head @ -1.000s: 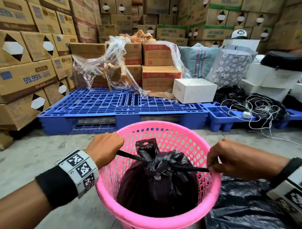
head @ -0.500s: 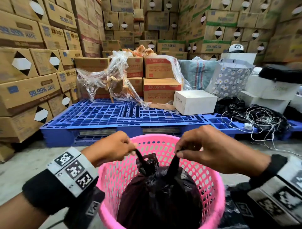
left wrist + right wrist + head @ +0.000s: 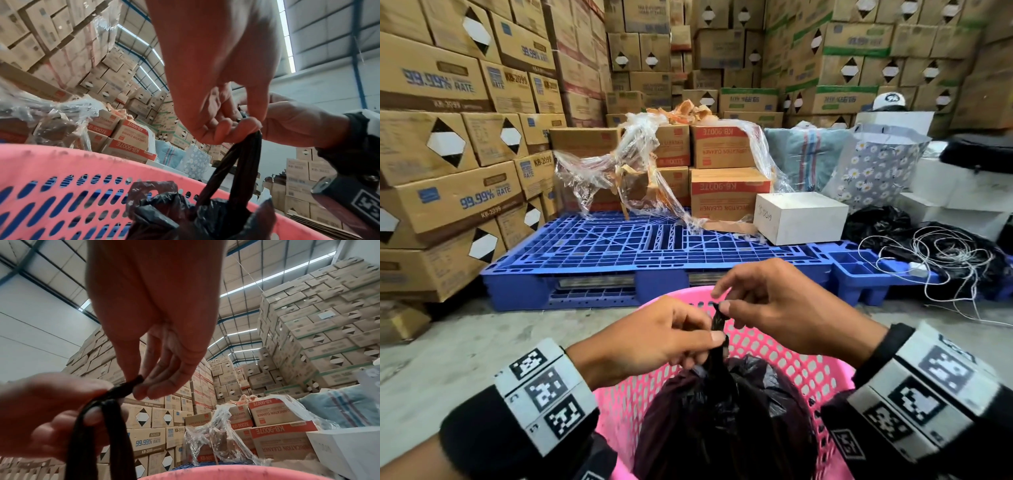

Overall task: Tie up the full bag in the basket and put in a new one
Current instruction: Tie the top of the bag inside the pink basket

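Note:
A full black bag (image 3: 722, 421) sits in the pink perforated basket (image 3: 804, 370) on the floor in front of me. Its two twisted black handle strips (image 3: 236, 164) rise together to a point above the basket. My left hand (image 3: 709, 337) pinches the strips where they meet, between thumb and fingers. My right hand (image 3: 724, 305) pinches the strips' tip (image 3: 135, 381) just above the left, its other fingers spread. Both hands touch above the basket's middle. In the left wrist view, bunched bag plastic (image 3: 164, 209) lies below the strips.
A blue plastic pallet (image 3: 640, 253) lies just beyond the basket, with boxes, loose clear wrap (image 3: 619, 171) and a white box (image 3: 799, 217) on it. Stacked cartons wall the left and back. Tangled white cord (image 3: 941, 253) and black bags lie at right. Bare concrete floor (image 3: 448, 359) is at left.
A second ago my hands were pulling the strips apart sideways across the basket. They have come together at the centre and risen, and both strips now stand upright, pinched at one point.

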A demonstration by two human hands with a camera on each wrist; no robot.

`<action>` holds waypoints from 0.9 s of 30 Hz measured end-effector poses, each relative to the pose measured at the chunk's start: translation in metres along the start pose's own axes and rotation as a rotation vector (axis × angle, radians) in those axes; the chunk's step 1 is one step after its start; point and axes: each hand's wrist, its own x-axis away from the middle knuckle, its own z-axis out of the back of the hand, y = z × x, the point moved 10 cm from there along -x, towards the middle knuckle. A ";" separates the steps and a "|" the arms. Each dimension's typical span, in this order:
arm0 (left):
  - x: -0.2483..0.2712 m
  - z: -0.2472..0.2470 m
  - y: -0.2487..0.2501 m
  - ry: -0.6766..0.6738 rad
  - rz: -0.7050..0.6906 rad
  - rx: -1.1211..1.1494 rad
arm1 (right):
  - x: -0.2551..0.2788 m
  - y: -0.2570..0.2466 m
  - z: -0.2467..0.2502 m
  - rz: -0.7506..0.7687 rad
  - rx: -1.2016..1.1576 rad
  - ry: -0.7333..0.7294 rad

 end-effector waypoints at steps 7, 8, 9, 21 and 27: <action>0.004 0.013 -0.002 0.048 -0.007 -0.026 | 0.010 0.008 -0.035 -0.049 0.143 -0.275; 0.005 0.016 -0.005 0.058 0.005 -0.013 | 0.008 0.011 -0.034 -0.058 0.165 -0.245; 0.005 0.017 -0.008 0.061 0.020 0.005 | 0.008 0.013 -0.035 -0.053 0.171 -0.232; 0.007 0.021 -0.029 -0.008 0.195 -0.033 | 0.011 -0.012 -0.045 0.195 0.256 -0.134; 0.008 0.022 0.001 0.152 -0.006 -0.481 | 0.010 0.004 -0.045 0.062 0.128 -0.193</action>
